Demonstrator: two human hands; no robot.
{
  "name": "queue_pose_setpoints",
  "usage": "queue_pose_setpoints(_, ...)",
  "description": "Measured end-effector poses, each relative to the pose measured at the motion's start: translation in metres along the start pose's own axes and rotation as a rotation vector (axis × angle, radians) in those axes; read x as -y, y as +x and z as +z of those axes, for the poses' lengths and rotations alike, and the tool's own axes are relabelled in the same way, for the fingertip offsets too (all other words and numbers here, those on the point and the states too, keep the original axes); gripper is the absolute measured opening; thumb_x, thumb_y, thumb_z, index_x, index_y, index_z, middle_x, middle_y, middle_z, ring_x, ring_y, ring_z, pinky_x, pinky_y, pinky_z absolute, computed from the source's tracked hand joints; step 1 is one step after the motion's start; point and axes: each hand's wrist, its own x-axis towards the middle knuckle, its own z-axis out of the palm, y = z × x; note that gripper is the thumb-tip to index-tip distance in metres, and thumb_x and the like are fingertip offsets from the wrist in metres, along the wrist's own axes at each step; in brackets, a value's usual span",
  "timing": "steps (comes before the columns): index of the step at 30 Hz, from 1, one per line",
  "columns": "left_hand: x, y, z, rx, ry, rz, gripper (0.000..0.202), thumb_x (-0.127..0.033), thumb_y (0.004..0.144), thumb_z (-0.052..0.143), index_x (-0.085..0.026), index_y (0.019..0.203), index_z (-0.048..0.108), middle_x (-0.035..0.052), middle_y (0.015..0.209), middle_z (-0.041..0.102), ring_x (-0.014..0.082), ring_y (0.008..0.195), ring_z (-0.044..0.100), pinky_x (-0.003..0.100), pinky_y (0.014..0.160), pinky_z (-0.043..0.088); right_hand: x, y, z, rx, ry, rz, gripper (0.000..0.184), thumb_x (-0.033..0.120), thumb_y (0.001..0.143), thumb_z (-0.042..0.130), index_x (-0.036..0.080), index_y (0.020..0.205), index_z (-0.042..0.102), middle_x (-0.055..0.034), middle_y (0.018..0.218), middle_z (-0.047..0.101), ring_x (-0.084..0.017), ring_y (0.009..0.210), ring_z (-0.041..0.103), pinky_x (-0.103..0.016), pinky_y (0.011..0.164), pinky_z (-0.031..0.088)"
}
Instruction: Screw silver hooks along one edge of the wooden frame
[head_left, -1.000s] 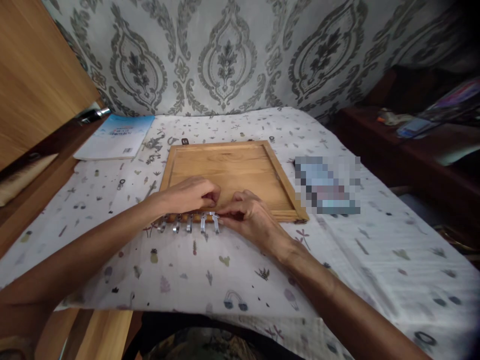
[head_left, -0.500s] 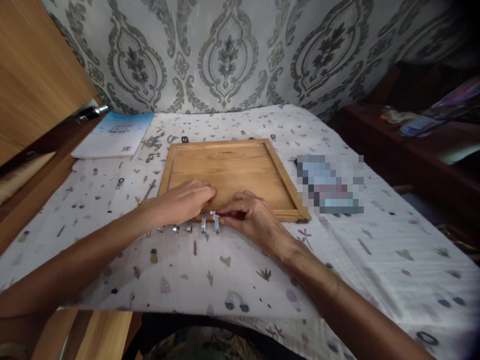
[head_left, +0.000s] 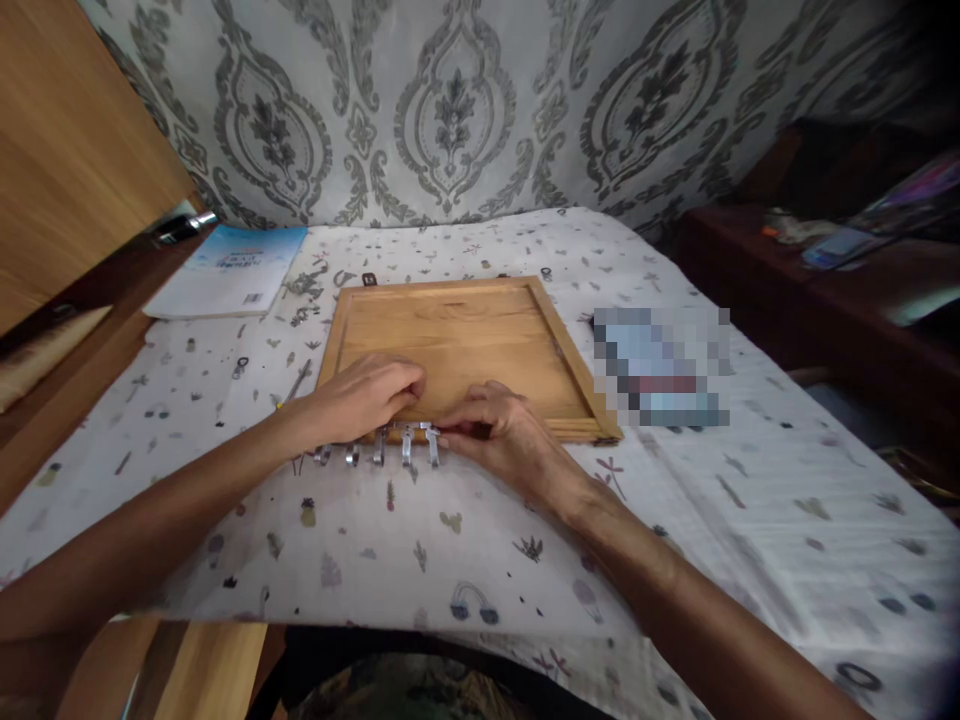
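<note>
A square wooden frame (head_left: 457,340) lies flat on a bed covered by a white printed sheet (head_left: 465,520). Along its near edge sits a row of several small metal hooks (head_left: 379,450). My left hand (head_left: 364,398) rests palm down on that near edge above the hooks, fingers curled over the wood. My right hand (head_left: 499,430) sits just right of it, fingers pinched on the rightmost metal hook (head_left: 430,442). The two hands almost touch.
A light-blue booklet (head_left: 229,270) lies at the back left. Small metal parts (head_left: 306,292) and a thin tool (head_left: 296,383) are scattered left of the frame. A blurred-out item (head_left: 660,365) lies right of it. A dark wooden side table (head_left: 825,300) stands at right.
My left hand has flattened onto the frame's near edge and shifted slightly left. My right hand stays pinched at the rightmost hook.
</note>
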Motion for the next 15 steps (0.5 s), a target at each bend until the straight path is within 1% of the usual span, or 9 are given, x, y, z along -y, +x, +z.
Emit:
queue_pose_setpoints(4, 0.0059, -0.0041, -0.0046, -0.053, -0.048, -0.049, 0.017, -0.01, 0.093, 0.049, -0.016, 0.084, 0.063, 0.0029, 0.087, 0.07, 0.0159, 0.082, 0.062, 0.028, 0.073, 0.041, -0.0018, 0.0002, 0.0009, -0.007, 0.011, -0.017, 0.01, 0.017, 0.078, 0.081, 0.025, 0.083, 0.08, 0.0001, 0.069, 0.064, -0.017, 0.074, 0.057, -0.031, 0.069, 0.044)
queue_pose_setpoints(7, 0.007, -0.0086, -0.0074, -0.013, -0.045, -0.048, 0.014, -0.014, 0.093, 0.053, -0.016, 0.087, 0.065, 0.0032, 0.088, 0.07, 0.0167, 0.084, 0.062, 0.028, 0.074, 0.041, -0.0018, 0.0006, 0.0014, -0.008, 0.002, -0.017, 0.01, 0.016, 0.078, 0.081, 0.025, 0.081, 0.08, 0.0002, 0.069, 0.064, -0.017, 0.073, 0.056, -0.031, 0.068, 0.044)
queue_pose_setpoints(11, 0.0049, -0.0104, -0.007, 0.047, -0.004, 0.001, 0.007, -0.019, 0.091, 0.06, -0.015, 0.089, 0.066, 0.0037, 0.091, 0.067, 0.0174, 0.087, 0.061, 0.029, 0.076, 0.042, -0.0003, 0.0009, 0.0012, 0.002, -0.004, -0.007, 0.01, 0.014, 0.077, 0.081, 0.023, 0.082, 0.08, -0.0004, 0.069, 0.064, -0.017, 0.075, 0.056, -0.031, 0.069, 0.044)
queue_pose_setpoints(15, 0.0051, -0.0084, -0.0012, 0.054, 0.036, 0.01, 0.011, -0.017, 0.093, 0.056, -0.015, 0.087, 0.065, 0.0032, 0.09, 0.065, 0.0164, 0.083, 0.059, 0.029, 0.073, 0.04, 0.0003, 0.0005, 0.0009, 0.002, -0.001, -0.001, 0.009, 0.016, 0.078, 0.081, 0.024, 0.081, 0.08, 0.0001, 0.069, 0.064, -0.017, 0.075, 0.056, -0.031, 0.069, 0.044)
